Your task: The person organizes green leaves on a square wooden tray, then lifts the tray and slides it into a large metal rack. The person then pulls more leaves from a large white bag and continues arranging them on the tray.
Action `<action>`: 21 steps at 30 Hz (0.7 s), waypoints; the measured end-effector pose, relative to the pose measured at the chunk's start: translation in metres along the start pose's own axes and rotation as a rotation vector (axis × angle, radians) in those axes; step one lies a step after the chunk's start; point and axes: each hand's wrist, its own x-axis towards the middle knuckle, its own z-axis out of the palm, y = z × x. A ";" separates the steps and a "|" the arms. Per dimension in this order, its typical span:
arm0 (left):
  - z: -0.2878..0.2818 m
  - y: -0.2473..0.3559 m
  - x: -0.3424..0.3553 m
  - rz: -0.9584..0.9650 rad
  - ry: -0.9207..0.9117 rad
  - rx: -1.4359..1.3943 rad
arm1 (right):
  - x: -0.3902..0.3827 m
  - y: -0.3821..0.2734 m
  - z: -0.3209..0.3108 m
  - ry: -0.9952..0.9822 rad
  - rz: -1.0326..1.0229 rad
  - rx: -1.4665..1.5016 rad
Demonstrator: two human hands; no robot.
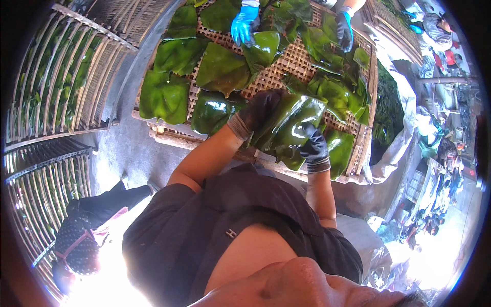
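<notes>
"Wooden slatted racks (64, 71) stood at the far left, green bits showing between the bars. Somebody in dark dotted clothing (82, 240) was down by the lower one."

"OK, and moving right?"

"Next came a woven tray (294, 64) loaded with flat, glossy green sheets (164, 97), kinda leaf-like, some overlapping. A co-worker's blue-gloved hand (245, 25) reached in from the far side, fingers pointing down at the edge of one. Couldn't be told if they pinched it."

"What about the camera wearer's own hands?"

"Left hand (263, 110) first: black glove, up against the left side of one big shiny sheet (289, 128). Its fingers were dark and partly hidden, so no telling whether they gripped."

"So where was that sheet exactly?"

"Between both hands, over the near side of the tray, tilted and catching the light. Right hand (313, 146), black glove too, sat at its right side, fingers bent and a bit spread; whether they pinched it wasn't clear."

"Anything past that?"

"Yep, a dark-gloved hand (344, 31) reached over the tray's far right, fingers pointing down. Beyond the edge, whitish sheeting (406, 100) lay beside a dark green heap (386, 112)."
</notes>
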 end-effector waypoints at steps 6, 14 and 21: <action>0.006 -0.002 0.006 -0.498 0.249 -0.504 | 0.013 -0.063 -0.010 -0.010 -0.457 -1.456; 0.021 -0.002 0.029 -0.597 0.129 -1.032 | 0.068 -0.022 -0.032 -0.187 -0.279 -0.561; -0.007 0.001 0.037 -0.561 0.469 -0.797 | 0.137 0.023 -0.063 -0.380 -0.431 -0.282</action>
